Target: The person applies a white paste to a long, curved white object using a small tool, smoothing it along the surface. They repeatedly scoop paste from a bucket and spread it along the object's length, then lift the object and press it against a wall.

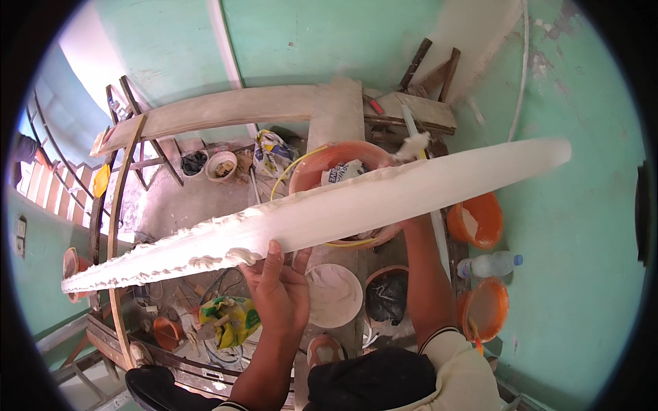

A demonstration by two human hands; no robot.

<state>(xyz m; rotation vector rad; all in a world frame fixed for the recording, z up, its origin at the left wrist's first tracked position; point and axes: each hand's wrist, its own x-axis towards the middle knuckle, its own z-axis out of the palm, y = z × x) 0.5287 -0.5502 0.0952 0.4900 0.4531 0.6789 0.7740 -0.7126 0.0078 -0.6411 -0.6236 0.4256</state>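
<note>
A long white plaster board or moulding strip (384, 198) spans the view, tilted up toward the right. Wet white paste sits in ragged ridges along its edges, thickest on the left part. My left hand (279, 294) grips the near edge around the middle, thumb up against the edge and fingers partly hidden underneath. My right hand (412, 227) reaches beneath the strip, mostly hidden by it. Beyond the far edge, close to where that hand reaches, is a blurred lump of white paste (414, 146); the fingers there are smeared by motion.
Below the strip stand a large orange tub (308, 168), a white bucket of paste (334, 294) and a bucket with black plastic (387, 298). Orange buckets (485, 219) and a water bottle (490, 264) line the right wall. A wooden plank (226, 109) crosses the back.
</note>
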